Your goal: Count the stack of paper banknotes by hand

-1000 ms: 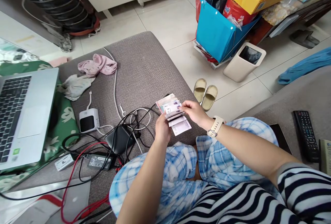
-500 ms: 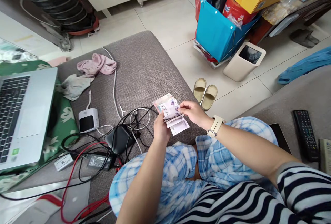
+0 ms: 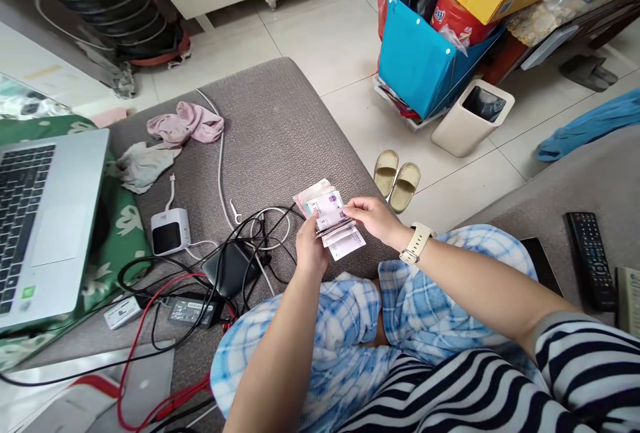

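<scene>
A fanned stack of paper slips and banknotes [image 3: 327, 214] is held over the grey sofa seat [image 3: 280, 133], just past my knees in blue checked trousers. My left hand [image 3: 310, 249] grips the stack from below, thumb pressed on top. My right hand [image 3: 374, 218], with a cream watch at the wrist, pinches the right edge of the top slips. A white printed slip sticks out at the bottom of the stack.
Tangled black, red and white cables [image 3: 220, 266], a black power bank [image 3: 231, 269] and a white charger cube [image 3: 171, 232] lie to the left. An open laptop [image 3: 45, 219] sits far left. Slippers [image 3: 397, 178], a beige bin [image 3: 472, 119] and a blue box [image 3: 420, 63] stand on the floor. Remote [image 3: 590, 259] at right.
Both hands with the stack have drifted slightly left and up; the fingers of my right hand shifted along the top slips. Nothing else moved.
</scene>
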The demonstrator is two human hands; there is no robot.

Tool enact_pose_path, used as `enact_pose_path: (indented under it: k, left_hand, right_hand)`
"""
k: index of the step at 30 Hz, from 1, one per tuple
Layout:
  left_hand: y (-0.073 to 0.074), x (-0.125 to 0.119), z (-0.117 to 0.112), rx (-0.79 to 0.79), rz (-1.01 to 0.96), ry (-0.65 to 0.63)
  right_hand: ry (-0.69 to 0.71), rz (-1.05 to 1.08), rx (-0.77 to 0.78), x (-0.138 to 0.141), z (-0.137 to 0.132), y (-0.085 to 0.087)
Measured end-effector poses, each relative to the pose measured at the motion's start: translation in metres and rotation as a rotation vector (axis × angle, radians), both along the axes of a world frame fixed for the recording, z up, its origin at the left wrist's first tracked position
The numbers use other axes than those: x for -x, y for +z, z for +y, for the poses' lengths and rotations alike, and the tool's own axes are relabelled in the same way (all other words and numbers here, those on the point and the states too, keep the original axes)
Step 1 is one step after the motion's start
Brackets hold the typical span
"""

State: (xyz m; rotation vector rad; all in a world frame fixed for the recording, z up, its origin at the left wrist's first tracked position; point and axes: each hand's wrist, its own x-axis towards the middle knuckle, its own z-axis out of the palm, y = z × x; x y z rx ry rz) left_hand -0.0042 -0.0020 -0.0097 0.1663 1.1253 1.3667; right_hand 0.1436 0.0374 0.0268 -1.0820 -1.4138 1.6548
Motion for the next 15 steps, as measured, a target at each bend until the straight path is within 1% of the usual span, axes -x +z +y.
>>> enact_pose_path:
  k: [8,15]
  left_hand:
    - [0.0037,-0.0010,0.0007,0.006,0.003,0.009]
    - [0.0097,-0.0033,0.0011,0.013,0.028,0.019]
  right_hand:
    - [0.003,0.027,0.021,0.0007,-0.0007,-0.0028]
    - [-0.010,0.020,0.038,-0.0007,-0.0003,-0.0010]
